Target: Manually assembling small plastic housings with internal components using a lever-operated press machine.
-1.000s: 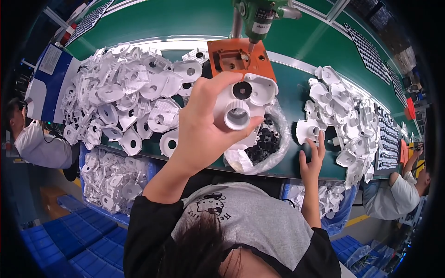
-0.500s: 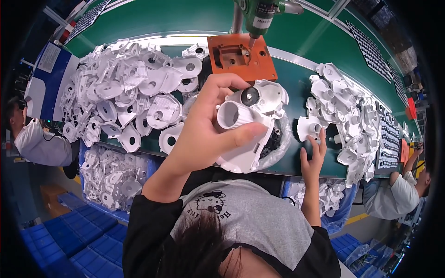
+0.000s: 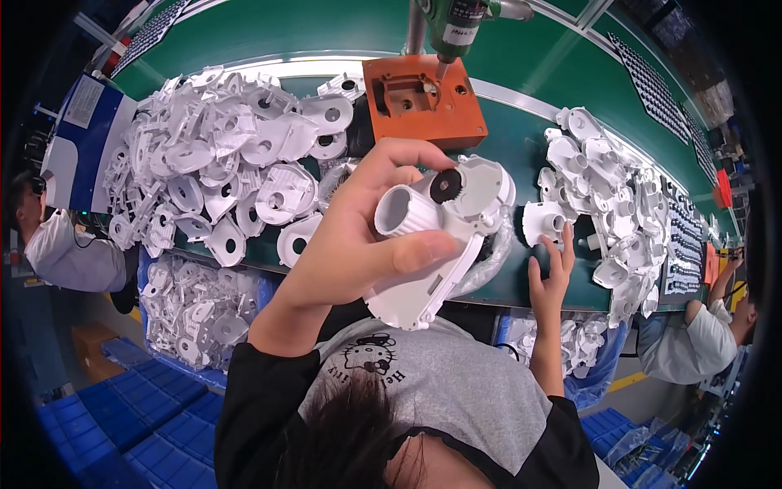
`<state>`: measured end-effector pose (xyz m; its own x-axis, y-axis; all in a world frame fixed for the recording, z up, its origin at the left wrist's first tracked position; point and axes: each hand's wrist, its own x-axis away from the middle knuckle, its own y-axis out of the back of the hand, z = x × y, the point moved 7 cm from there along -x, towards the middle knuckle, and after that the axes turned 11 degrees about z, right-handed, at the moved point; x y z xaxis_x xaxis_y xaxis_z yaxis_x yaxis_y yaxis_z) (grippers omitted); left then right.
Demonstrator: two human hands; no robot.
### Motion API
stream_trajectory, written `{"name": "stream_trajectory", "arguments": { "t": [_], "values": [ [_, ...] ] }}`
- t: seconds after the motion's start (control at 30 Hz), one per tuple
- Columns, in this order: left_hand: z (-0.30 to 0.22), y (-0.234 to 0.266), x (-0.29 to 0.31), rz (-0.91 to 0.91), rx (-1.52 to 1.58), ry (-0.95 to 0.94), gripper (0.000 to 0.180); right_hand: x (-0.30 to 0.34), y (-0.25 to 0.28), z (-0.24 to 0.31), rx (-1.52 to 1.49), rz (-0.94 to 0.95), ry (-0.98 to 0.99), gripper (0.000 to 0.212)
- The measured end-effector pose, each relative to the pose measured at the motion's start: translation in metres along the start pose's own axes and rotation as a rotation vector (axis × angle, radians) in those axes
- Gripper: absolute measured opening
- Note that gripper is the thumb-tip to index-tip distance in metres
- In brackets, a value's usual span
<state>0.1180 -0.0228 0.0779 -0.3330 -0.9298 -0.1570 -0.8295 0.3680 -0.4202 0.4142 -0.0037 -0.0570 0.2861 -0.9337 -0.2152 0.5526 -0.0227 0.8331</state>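
Note:
In my left hand (image 3: pixel 358 232) is a white plastic housing (image 3: pixel 411 295), raised above the near edge of the bench. My thumb presses on its near face and my fingers curl round the far side. An open round tube stands out of the housing, with a small black gear (image 3: pixel 445 187) beside it, close to my fingertips. My right hand (image 3: pixel 552 281) rests to the right with fingers spread. Its fingertips reach a white flanged part with a short tube (image 3: pixel 538 222); whether they press on it I cannot tell. Behind the housing lies a clear plastic bag (image 3: pixel 491 269), partly hidden.
An orange fixture block (image 3: pixel 391 128) sits beneath a green press head (image 3: pixel 458 28). White plastic parts pile up on the left (image 3: pixel 191 155) and right (image 3: pixel 582 163). Bins of parts (image 3: pixel 195 314) stand below the bench edge. Other people sit at both sides.
My left hand has tilted the housing, its lower end swinging down toward me and to the left. The right hand stays in place with its fingers spread.

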Motion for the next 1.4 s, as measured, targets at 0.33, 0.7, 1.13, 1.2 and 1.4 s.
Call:
{"name": "stream_trajectory", "arguments": {
  "t": [0.33,0.7,1.13,1.2,1.4],
  "values": [
    [0.000,-0.004,0.001,0.037,0.099,0.018,0.054,-0.001,0.001,0.001,0.006,0.004,0.001,0.042],
    [0.002,0.005,-0.001,-0.032,-0.061,-0.080,0.052,-0.001,0.001,-0.001,0.003,-0.006,0.006,0.042],
    [0.004,0.031,0.013,-0.188,-0.217,-0.134,0.057,-0.001,0.006,0.001,0.027,-0.053,0.029,0.036],
    [0.005,0.033,0.015,-0.201,-0.244,-0.121,0.058,0.001,0.010,0.003,0.037,-0.113,0.043,0.035],
    [0.010,0.034,0.024,-0.204,-0.329,-0.117,0.057,-0.037,-0.003,0.072,-0.072,-0.110,0.206,0.027]
  ]
}}
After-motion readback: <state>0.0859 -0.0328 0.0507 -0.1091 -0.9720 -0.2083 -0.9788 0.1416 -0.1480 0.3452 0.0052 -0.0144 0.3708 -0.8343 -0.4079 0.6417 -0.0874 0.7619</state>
